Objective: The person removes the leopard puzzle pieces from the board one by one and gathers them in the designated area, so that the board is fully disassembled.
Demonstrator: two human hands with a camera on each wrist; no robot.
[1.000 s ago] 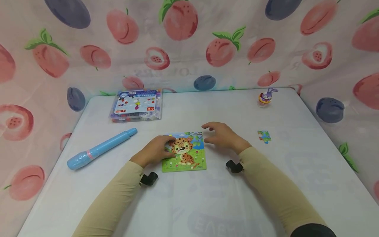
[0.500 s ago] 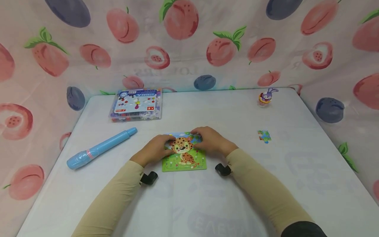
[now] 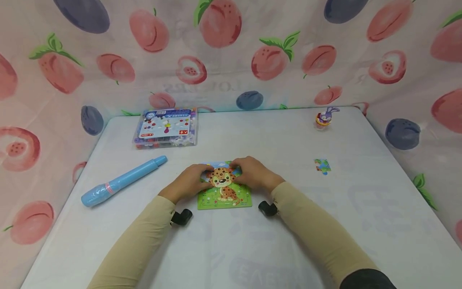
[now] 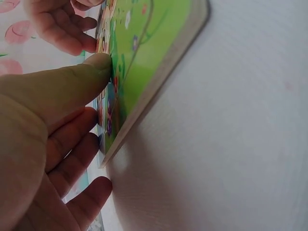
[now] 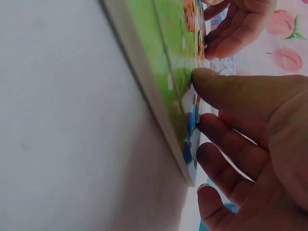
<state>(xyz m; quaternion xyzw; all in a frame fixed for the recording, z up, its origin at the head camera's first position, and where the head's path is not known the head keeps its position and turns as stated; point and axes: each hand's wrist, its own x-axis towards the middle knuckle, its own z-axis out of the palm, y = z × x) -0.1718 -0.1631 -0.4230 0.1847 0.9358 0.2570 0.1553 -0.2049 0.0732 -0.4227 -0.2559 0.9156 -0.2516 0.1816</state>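
Note:
A jigsaw puzzle (image 3: 216,202) with a cartoon leopard on green grass lies flat on the white table. My left hand (image 3: 187,182) rests on its left side, thumb and fingertips touching the picture. From the right, my right hand (image 3: 257,174) touches the upper right part, covering some of the blue sky and tree. Both wrist views show thumb tips pressing on the puzzle face, with the other fingers relaxed and spread near its border. A loose puzzle piece (image 3: 323,165), green and blue, lies off to the right.
A light blue cylindrical tube (image 3: 124,180) lies slanted at the left. Behind it stands a clear plastic box (image 3: 165,128) with a printed label and small coloured parts. A small purple rabbit figure (image 3: 323,118) stands near the back right edge. A fruit-print cloth (image 3: 223,92) hangs behind the table.
My right hand has come down leftward from beside the puzzle onto its upper right part, then shifted slightly further left. The left hand has stayed in place.

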